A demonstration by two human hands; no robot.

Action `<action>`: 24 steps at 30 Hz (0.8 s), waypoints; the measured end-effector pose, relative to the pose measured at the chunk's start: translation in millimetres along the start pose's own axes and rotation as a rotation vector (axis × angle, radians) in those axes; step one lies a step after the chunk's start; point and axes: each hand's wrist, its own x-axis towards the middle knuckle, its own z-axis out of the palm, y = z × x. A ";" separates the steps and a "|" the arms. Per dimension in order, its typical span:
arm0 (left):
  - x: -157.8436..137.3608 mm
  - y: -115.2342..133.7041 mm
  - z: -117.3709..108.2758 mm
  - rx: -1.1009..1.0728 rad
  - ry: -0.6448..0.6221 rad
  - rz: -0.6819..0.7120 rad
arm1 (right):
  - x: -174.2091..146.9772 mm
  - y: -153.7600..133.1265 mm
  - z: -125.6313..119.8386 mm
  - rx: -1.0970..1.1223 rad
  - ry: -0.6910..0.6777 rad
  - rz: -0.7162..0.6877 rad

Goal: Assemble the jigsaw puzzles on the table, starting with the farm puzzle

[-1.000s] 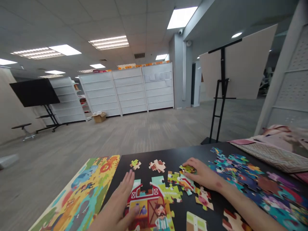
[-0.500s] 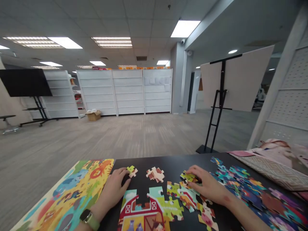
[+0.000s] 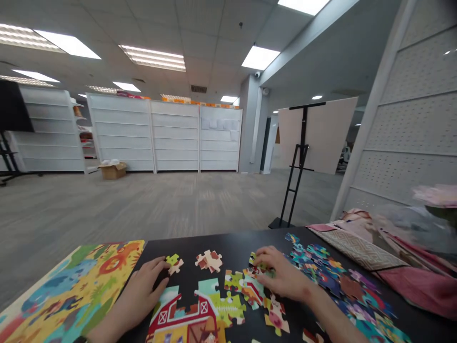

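Red-barn jigsaw puzzle (image 3: pixel 185 319), a flat picture of printed interlocking pieces, lies at the bottom centre of the frame on a black desk (image 3: pixel 162 248), its lower part cut off by the frame edge. Much of the barn appears joined, with a green grassy section (image 3: pixel 230 307) attached at its right. Its upper edge is unfinished: a dark notch opens above the roof between two pale-blue sky parts, and the right border is ragged.

Just right of it, a pink-snouted animal piece (image 3: pixel 276 315) and a fragment with a red-and-white band (image 3: pixel 252 288) lie outside the joined part. The person's right hand (image 3: pixel 282 275), fingers curled, covers some green pieces (image 3: pixel 253 257) there; whether it grips any cannot be told. The left hand (image 3: pixel 144 286), left of the barn, is loosely spread, thumb apart, fingertips at the edge of a lime-green and cream cluster (image 3: pixel 174 263), with no clear hold.

Slightly farther, a small brown-and-cream pile (image 3: pixel 209 261) is unplaced. At lower right, a heap of blue, multicoloured pieces (image 3: pixel 326 274) looks like a separate, unassembled picture. Beyond the desk stand a black metal easel (image 3: pixel 303 128) and, at the back, white slatted shelves (image 3: pixel 174 138).
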 end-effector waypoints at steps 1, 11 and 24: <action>0.2 3.1 -2.2 0.014 -0.016 -0.009 | -1.5 -6.0 1.0 -0.002 -0.038 -0.007; -1.4 30.8 -21.0 0.026 -0.011 -0.089 | 21.6 -41.4 35.4 0.413 -0.054 0.068; -5.4 25.7 -20.9 0.003 -0.032 -0.039 | 84.3 -137.0 93.7 0.312 -0.107 -0.096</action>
